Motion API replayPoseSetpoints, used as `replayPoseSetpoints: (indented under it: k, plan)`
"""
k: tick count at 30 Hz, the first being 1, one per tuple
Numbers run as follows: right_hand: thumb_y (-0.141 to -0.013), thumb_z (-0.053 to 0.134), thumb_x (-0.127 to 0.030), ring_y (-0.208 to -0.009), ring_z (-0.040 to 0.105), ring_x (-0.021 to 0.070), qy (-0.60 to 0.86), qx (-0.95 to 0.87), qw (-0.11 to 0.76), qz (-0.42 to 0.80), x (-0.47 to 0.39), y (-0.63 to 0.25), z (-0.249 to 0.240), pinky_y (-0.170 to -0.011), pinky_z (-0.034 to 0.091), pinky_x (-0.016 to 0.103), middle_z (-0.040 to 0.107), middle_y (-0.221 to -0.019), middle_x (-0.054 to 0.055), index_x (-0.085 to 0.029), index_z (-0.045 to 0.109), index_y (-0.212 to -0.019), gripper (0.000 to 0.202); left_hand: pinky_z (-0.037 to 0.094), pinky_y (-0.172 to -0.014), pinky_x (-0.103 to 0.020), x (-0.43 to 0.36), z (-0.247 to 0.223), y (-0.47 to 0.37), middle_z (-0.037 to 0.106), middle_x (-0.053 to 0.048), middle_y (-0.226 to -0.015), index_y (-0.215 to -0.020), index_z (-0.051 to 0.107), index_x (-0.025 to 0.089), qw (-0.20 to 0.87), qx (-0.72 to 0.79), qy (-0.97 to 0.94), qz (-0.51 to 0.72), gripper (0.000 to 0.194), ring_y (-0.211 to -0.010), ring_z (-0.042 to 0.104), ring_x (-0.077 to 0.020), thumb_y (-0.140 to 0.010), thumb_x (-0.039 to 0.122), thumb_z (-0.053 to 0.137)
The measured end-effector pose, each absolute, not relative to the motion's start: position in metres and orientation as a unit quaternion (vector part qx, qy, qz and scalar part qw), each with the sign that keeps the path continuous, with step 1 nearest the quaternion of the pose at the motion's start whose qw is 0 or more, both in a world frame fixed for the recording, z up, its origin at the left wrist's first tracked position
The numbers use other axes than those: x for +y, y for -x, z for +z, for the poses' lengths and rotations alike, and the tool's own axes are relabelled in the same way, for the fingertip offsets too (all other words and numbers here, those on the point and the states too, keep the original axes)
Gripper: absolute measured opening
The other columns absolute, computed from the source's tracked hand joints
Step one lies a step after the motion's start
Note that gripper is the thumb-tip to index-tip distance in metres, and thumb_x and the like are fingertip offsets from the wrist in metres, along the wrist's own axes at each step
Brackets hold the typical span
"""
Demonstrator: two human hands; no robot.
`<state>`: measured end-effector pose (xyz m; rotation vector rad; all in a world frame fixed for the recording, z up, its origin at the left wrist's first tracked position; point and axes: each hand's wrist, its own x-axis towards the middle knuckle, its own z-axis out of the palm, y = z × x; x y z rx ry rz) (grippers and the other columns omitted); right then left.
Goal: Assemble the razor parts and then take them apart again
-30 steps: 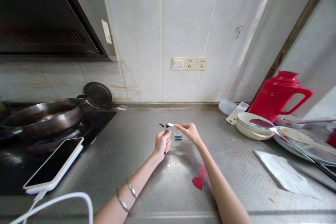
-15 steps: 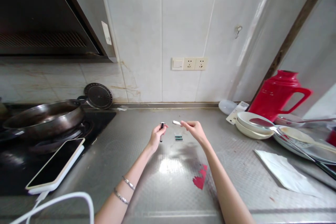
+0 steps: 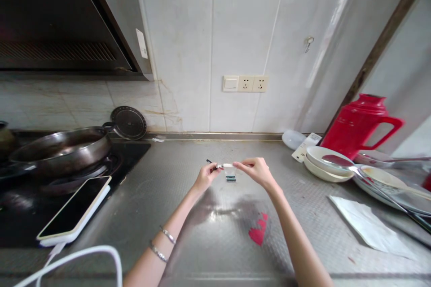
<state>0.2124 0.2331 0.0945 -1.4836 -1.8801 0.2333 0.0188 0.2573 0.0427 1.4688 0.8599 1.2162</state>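
Between the fingertips of my left hand (image 3: 206,176) is a small dark, stick-like thing (image 3: 213,167) with a pale, shiny part at its right end. A short white, handle-like piece (image 3: 228,165) is pinched in my right hand (image 3: 256,171). Its left end meets or nearly meets the pale part of the dark thing; I cannot tell whether they are joined. Just below the white piece, on the steel counter, lies a small clear case or packet (image 3: 230,176) with dark teal strips in it.
Left on the hob are a steel pan (image 3: 62,150) and a phone (image 3: 76,208) with a white cable (image 3: 84,251). Red heart decals (image 3: 258,233) mark the counter. At right stand a red thermos (image 3: 358,125), stacked bowls (image 3: 326,175), plates, a ladle and a white tissue (image 3: 368,224).
My hands have come together, bringing the white piece against or close to the dark thing. The dark thing has turned from upright to lying across. The view has shifted slightly.
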Motion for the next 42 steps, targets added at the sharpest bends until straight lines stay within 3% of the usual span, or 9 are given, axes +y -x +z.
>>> replayPoseSetpoints:
  k: [11, 18, 22, 24, 27, 30, 33, 38, 42]
  plan:
    - [-0.072, 0.044, -0.067, -0.047, 0.036, 0.0088, 0.572, -0.725, 0.373, 0.088, 0.230, -0.218, 0.083, -0.048, 0.024, 0.022, 0.044, -0.044, 0.000, -0.013, 0.068, -0.057, 0.061, 0.034, -0.060, -0.021, 0.258, 0.041, -0.015, 0.058, -0.001, -0.067, -0.079, 0.069, 0.016, 0.469, 0.332, -0.645, 0.504, 0.018, -0.064, 0.048, -0.0126, -0.074, 0.031, 0.059]
    - [-0.071, 0.045, -0.068, -0.045, 0.036, 0.0099, 0.615, -0.652, 0.423, 0.135, 0.227, -0.239, 0.069, -0.045, 0.023, 0.023, 0.041, -0.043, -0.001, -0.013, 0.066, -0.056, 0.060, 0.039, -0.062, -0.021, 0.266, 0.032, -0.013, 0.054, -0.001, -0.067, -0.080, 0.066, 0.015, 0.516, 0.338, -0.567, 0.546, 0.022, -0.062, 0.048, -0.0109, -0.070, 0.034, 0.062]
    - [-0.074, 0.046, -0.062, -0.047, 0.040, 0.0107, 0.568, -0.625, 0.485, 0.225, 0.222, -0.229, 0.074, -0.045, 0.029, 0.022, 0.051, -0.052, 0.001, -0.012, 0.069, -0.087, 0.057, 0.043, -0.060, -0.023, 0.268, 0.030, -0.015, 0.045, 0.003, -0.058, -0.085, 0.063, 0.013, 0.564, 0.305, -0.546, 0.539, 0.028, -0.057, 0.046, -0.0098, -0.071, 0.037, 0.062]
    - [-0.075, 0.048, -0.058, -0.047, 0.040, 0.0101, 0.534, -0.612, 0.510, 0.283, 0.217, -0.223, 0.074, -0.046, 0.033, 0.022, 0.052, -0.055, 0.001, -0.012, 0.062, -0.109, 0.059, 0.045, -0.059, -0.024, 0.268, 0.030, -0.016, 0.043, 0.004, -0.057, -0.087, 0.060, 0.013, 0.593, 0.285, -0.530, 0.535, 0.031, -0.053, 0.045, -0.0091, -0.072, 0.040, 0.061]
    - [-0.073, 0.053, -0.054, -0.047, 0.040, 0.0083, 0.490, -0.569, 0.538, 0.384, 0.207, -0.210, 0.067, -0.048, 0.037, 0.021, 0.051, -0.057, -0.002, -0.015, 0.050, -0.126, 0.066, 0.047, -0.053, -0.026, 0.266, 0.029, -0.019, 0.042, 0.005, -0.054, -0.089, 0.055, 0.015, 0.626, 0.266, -0.514, 0.522, 0.033, -0.046, 0.041, -0.0078, -0.074, 0.044, 0.058]
    - [-0.072, 0.056, -0.051, -0.045, 0.036, 0.0050, 0.454, -0.497, 0.561, 0.482, 0.196, -0.191, 0.058, -0.049, 0.043, 0.022, 0.048, -0.060, -0.005, -0.021, 0.044, -0.130, 0.067, 0.044, -0.044, -0.023, 0.264, 0.028, -0.023, 0.039, 0.008, -0.053, -0.088, 0.051, 0.017, 0.634, 0.271, -0.514, 0.510, 0.030, -0.039, 0.035, -0.0056, -0.074, 0.043, 0.057]
    - [-0.072, 0.057, -0.046, -0.041, 0.030, 0.0031, 0.435, -0.456, 0.569, 0.528, 0.191, -0.170, 0.054, -0.040, 0.041, 0.020, 0.043, -0.061, -0.007, -0.021, 0.043, -0.129, 0.065, 0.042, -0.042, -0.021, 0.259, 0.027, -0.027, 0.037, 0.008, -0.053, -0.087, 0.051, 0.017, 0.643, 0.267, -0.517, 0.499, 0.029, -0.039, 0.033, -0.0046, -0.074, 0.041, 0.059]
    - [-0.072, 0.056, -0.043, -0.040, 0.027, 0.0036, 0.439, -0.447, 0.586, 0.514, 0.189, -0.150, 0.058, -0.031, 0.035, 0.016, 0.035, -0.057, -0.009, -0.016, 0.042, -0.129, 0.065, 0.040, -0.047, -0.021, 0.247, 0.032, -0.030, 0.041, 0.004, -0.058, -0.096, 0.054, 0.013, 0.726, 0.203, -0.468, 0.461, 0.032, -0.046, 0.041, -0.0066, -0.077, 0.040, 0.056]
    - [-0.074, 0.053, -0.042, -0.038, 0.029, 0.0036, 0.456, -0.456, 0.597, 0.476, 0.187, -0.141, 0.057, -0.029, 0.035, 0.015, 0.033, -0.055, -0.009, -0.015, 0.039, -0.131, 0.064, 0.031, -0.041, -0.018, 0.242, 0.035, -0.032, 0.038, 0.005, -0.056, -0.095, 0.054, 0.013, 0.768, 0.185, -0.425, 0.442, 0.031, -0.042, 0.035, -0.0052, -0.077, 0.039, 0.056]
